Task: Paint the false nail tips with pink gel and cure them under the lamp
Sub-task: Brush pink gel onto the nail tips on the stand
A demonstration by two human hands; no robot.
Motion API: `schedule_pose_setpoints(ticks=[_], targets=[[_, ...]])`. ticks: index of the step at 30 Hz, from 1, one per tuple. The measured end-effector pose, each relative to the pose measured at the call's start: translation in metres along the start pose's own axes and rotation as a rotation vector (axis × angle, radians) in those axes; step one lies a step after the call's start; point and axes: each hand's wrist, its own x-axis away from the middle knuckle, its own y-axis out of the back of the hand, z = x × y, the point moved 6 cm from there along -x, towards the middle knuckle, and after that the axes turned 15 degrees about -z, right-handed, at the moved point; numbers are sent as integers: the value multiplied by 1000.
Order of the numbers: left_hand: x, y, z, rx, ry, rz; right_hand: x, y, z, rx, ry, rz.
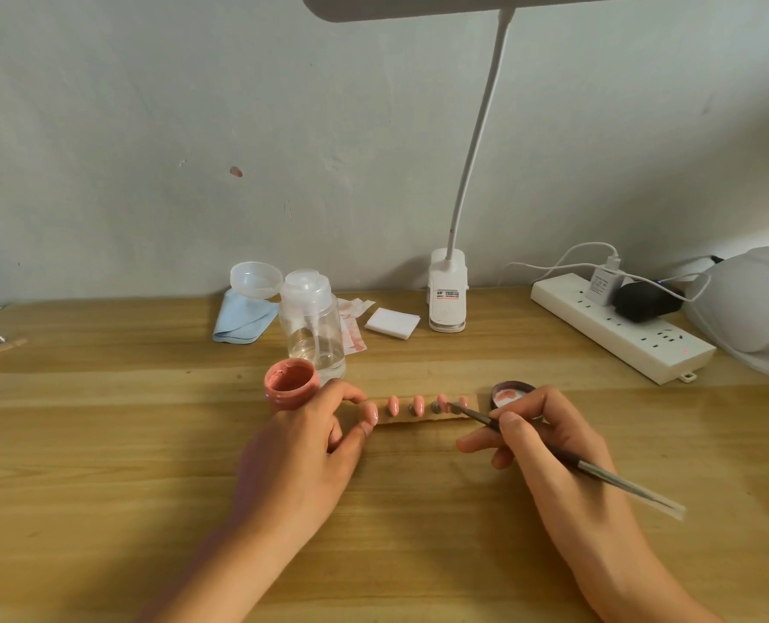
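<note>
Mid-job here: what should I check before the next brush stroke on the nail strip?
1. Left hand holds the strip at its left end: ok.
2. Right hand grips the brush, bristles at a tip near the strip's right end: ok.
3. Gel pot open, beside the left hand: ok.
4. Even pink coat on all nail tips: cannot tell.
5. Curing lamp on the table, right: ok.
6. Lamp powered: cannot tell.

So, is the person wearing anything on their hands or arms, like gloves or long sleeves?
No. The left hand and right hand are bare. No gloves, sleeves, rings, bracelets or watch show anywhere up to the picture's lower edge.
</note>
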Motion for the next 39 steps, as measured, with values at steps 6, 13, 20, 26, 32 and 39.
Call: schedule_pose_setpoints(ticks=[6,13,20,26,32,39], targets=[[0,-1,1,0,-1,-1,0,2,-3,18,6,-7],[0,-1,0,13,0,-5,0,2,-2,10,4,-3],[1,1,-1,28,-1,-3,0,1,-3,24,15,7],[0,0,-1,25,2,-5,-1,1,-3,20,23,3],[0,0,-1,22,0,-4,0,1,-1,6,15,-2],[0,0,-1,14,-12,2,-1,1,-2,10,10,-8]])
